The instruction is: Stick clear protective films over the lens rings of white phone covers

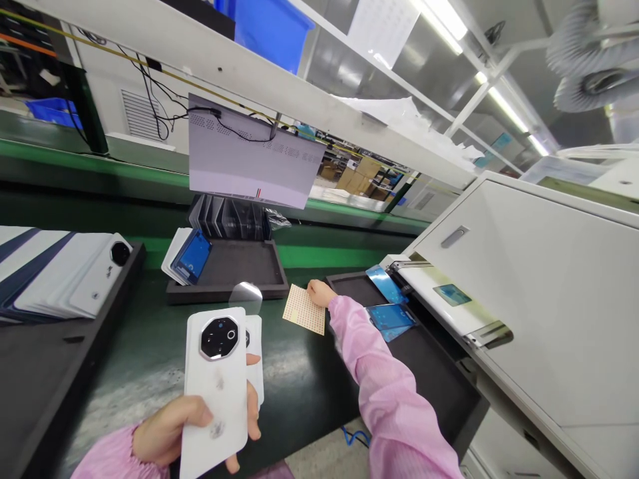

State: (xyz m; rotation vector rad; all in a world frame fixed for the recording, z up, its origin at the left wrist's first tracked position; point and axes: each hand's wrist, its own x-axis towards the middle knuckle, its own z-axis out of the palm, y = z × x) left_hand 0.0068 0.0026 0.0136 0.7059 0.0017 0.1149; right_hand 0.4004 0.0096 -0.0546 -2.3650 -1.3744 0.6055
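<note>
Probably for steadiness, the left hand [167,426] clasps a white panel [229,392] front and back; beyond that grip, the right hand [320,293] curls at a dotted sheet [303,314], pinch unclear

Up top, a blue bin [269,33] above the long white beam [210,63]; over right, bright ceiling lights [452,18] and a ridged grey hose [569,50]! Below them, a big white cabinet [544,286], and cardboard boxes [357,175] behind the pale panel [252,156].
</note>
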